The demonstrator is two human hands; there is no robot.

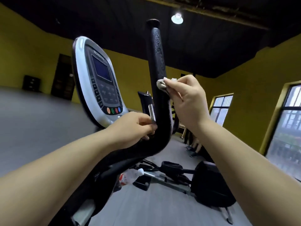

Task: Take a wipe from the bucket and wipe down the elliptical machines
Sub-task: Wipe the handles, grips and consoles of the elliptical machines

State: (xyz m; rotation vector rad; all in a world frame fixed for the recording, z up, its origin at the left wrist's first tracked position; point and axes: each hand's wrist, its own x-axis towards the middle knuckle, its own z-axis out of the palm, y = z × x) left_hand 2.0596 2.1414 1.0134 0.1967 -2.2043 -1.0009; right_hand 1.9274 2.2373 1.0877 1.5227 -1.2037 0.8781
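Wipe (161, 84): small, white, crumpled; pinched at the fingertips of the right hand (187, 101), sticking out to the left of the thumb.
Wipe contact: pressed against the right side of the handlebar (157, 54), about midway up the upright stretch, above the bend.
Right hand: closed on the wipe, thumb and fingers curled round it, back of the hand toward the camera, wrist below and to the right of the wipe.
Left hand (132, 128): lower and to the left, well below the wipe; fingers curled round the handlebar at its bend, fingertips by a silver strip (151, 114) set into the bar.
Handlebar: black, textured grip, rising from the lower left, bending, then standing nearly upright to a rounded cap at the top; between the two hands.
Console (101, 75): white-rimmed oval with a dark screen, grey keys and a row of coloured buttons; left of the handlebar, just above the left hand.
Bottle (132, 176): clear plastic, white cap, red on the label; tilted, below the bar's lower stretch; support not clear.
Floor (146, 206): grey; a second machine's black housing (211, 181) and pedal (171, 165) on it, below the right forearm.
Room: yellow walls, dark ceiling, lit lamp (177, 18) overhead, windows (286, 128) at right.
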